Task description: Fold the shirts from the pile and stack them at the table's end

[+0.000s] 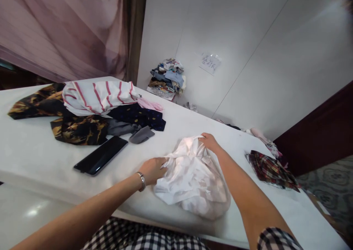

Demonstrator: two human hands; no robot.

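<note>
A crumpled white garment that looks like a shirt (193, 183) lies bunched at the front of the table. On its left edge, my left hand (154, 171), with a silver band at the wrist, is closed around the fabric. At its far top edge, my right hand (209, 142) pinches a fold. Both hands hold the cloth slightly apart from each other, and some fingertips are hidden in the folds. Left of my left hand, a black smartphone (102, 156) lies flat on the table.
A loose clothes pile on the white table (176, 117) includes a red-striped white garment (99, 97) and a dark patterned one (79, 130). A plaid garment (271, 169) lies at right. Stacked clothes (167, 78) stand beyond the far edge, by the wall.
</note>
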